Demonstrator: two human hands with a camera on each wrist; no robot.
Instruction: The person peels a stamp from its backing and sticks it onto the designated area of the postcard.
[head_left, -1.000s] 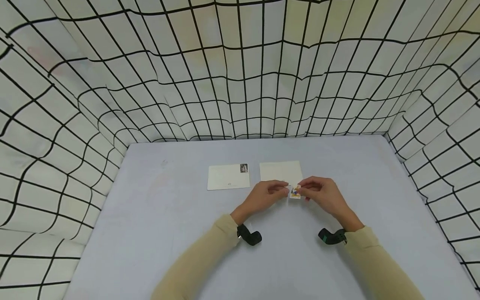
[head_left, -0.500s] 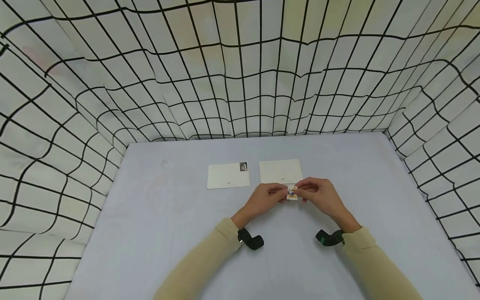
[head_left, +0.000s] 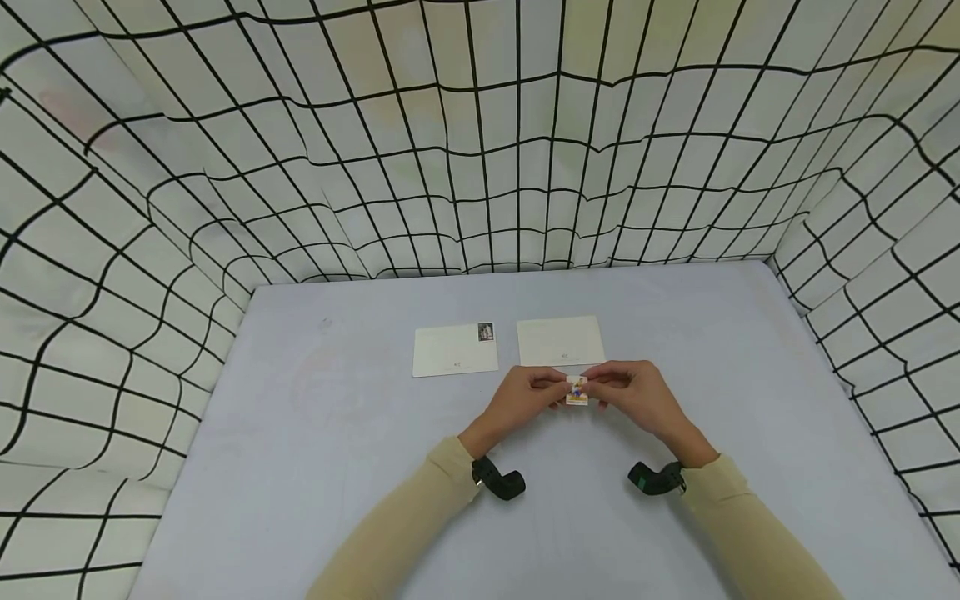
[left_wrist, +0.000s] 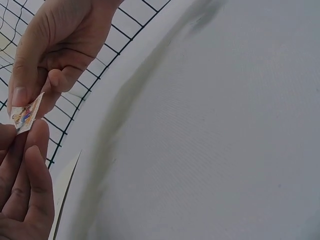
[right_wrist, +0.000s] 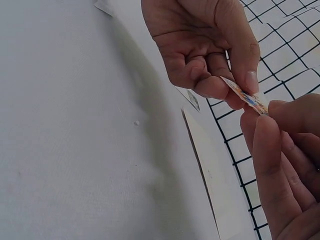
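Observation:
Between my two hands is a small postage stamp (head_left: 577, 392) with a coloured picture and a white border, raised above the table. My left hand (head_left: 521, 400) pinches its left side between thumb and fingers. From the other side, my right hand (head_left: 633, 396) pinches its right edge. The right wrist view shows the stamp (right_wrist: 250, 101) tilted and nearly edge-on. Just beyond my hands lies a cream envelope (head_left: 560, 340) with a small mark near its lower edge. To its left lies another envelope (head_left: 453, 352), with a dark stamp (head_left: 486, 332) at its upper right corner.
A white-covered table (head_left: 337, 433) carries everything. White walls with black netting (head_left: 487, 175) rise at its back and sides. A tiny white scrap (right_wrist: 136, 123) lies on the table in the right wrist view. Black wrist cameras (head_left: 501, 482) hang beneath both wrists.
Both hands and the stamp have shifted slightly left and a little nearer to me. The left hand, beside the stamp's edge earlier, now pinches it too. The envelopes have stayed put.

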